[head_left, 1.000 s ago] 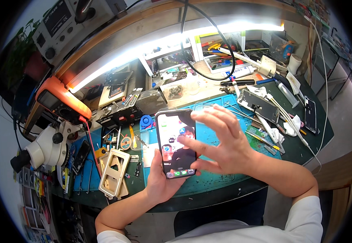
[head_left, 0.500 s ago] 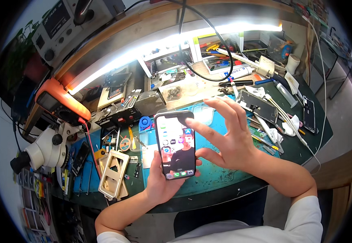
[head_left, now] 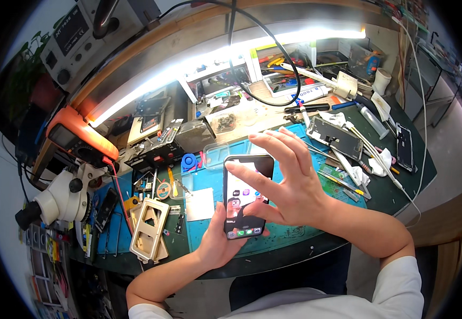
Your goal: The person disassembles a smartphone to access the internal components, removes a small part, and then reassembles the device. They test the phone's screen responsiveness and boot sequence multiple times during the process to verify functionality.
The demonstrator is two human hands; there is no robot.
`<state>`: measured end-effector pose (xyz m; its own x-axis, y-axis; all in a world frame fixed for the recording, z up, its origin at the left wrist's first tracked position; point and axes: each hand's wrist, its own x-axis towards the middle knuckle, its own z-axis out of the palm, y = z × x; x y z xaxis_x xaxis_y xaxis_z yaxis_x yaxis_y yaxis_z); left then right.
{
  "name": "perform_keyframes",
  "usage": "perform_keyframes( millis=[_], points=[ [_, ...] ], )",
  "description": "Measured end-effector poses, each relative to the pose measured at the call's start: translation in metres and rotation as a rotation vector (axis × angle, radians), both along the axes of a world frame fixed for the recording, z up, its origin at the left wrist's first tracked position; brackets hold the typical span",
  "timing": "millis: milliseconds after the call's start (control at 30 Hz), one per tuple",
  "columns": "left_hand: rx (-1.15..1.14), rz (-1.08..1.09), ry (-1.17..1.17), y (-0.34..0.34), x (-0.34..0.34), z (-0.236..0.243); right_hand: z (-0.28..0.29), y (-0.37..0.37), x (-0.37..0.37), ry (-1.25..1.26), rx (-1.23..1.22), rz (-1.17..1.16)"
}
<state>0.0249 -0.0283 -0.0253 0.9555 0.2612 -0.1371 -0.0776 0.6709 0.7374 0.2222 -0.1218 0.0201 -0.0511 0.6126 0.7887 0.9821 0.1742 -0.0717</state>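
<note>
My left hand (head_left: pixel 217 247) grips a smartphone (head_left: pixel 246 193) by its lower part, thumb along the left edge and fingertips showing at the right edge. The phone is upright, its lit screen facing me with several app icons. My right hand (head_left: pixel 300 186) is held over the screen with fingers spread. Its index fingertip is at the upper left of the screen, and whether it touches the glass I cannot tell. The right thumb covers part of the lower screen. Behind the phone lies a blue work mat (head_left: pixel 289 229), with a white paper (head_left: pixel 200 204) on its left part.
An orange multimeter (head_left: pixel 74 139) and a white microscope (head_left: pixel 63 198) stand at left, near beige frame-shaped trays (head_left: pixel 150 229). At right lie a dismantled phone (head_left: pixel 335 139), a syringe (head_left: pixel 373 120) and a dark phone part (head_left: pixel 404 147). A black cable (head_left: pixel 298 80) loops down overhead.
The phone has moved right in my left hand, uncovering more of the white paper. My right index finger has gone from the screen's upper right to its upper left.
</note>
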Motion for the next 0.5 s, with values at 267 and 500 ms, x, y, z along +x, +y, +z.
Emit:
perform_keyframes(
  millis=[267,500],
  points=[
    [-0.076,0.143,0.000,0.004,0.002,0.009,-0.012,-0.001,-0.013,-0.032,-0.076,0.120],
    [-0.217,0.134,-0.116,0.010,-0.003,0.016,-0.023,-0.003,-0.028,-0.003,-0.138,0.300]
  ],
)
